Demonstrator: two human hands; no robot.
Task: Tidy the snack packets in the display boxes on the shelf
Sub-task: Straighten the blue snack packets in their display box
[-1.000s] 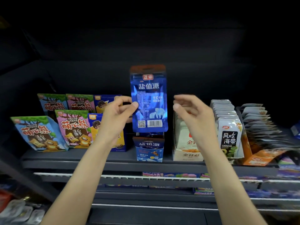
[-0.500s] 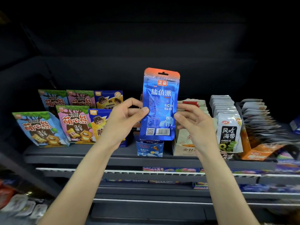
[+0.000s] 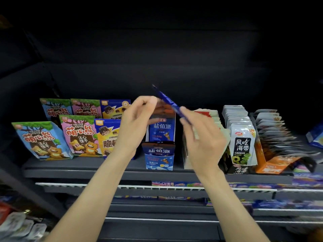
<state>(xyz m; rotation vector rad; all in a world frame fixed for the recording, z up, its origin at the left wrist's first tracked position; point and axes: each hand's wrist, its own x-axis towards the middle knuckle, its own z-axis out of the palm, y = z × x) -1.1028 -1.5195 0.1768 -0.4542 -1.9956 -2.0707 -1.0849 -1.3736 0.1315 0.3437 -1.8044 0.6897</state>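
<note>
Blue packet (image 3: 167, 100) tilts edge-on, pinched between left hand (image 3: 134, 123) and right hand (image 3: 201, 137) grips.

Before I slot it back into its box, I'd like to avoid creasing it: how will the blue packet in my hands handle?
The blue packet shows edge-on as a thin strip, so it is probably light and bendy. Its film looks glossy, so it may slip. The right hand holds its lower end while the left hand is at its upper part; support at both ends should limit buckling.
</note>
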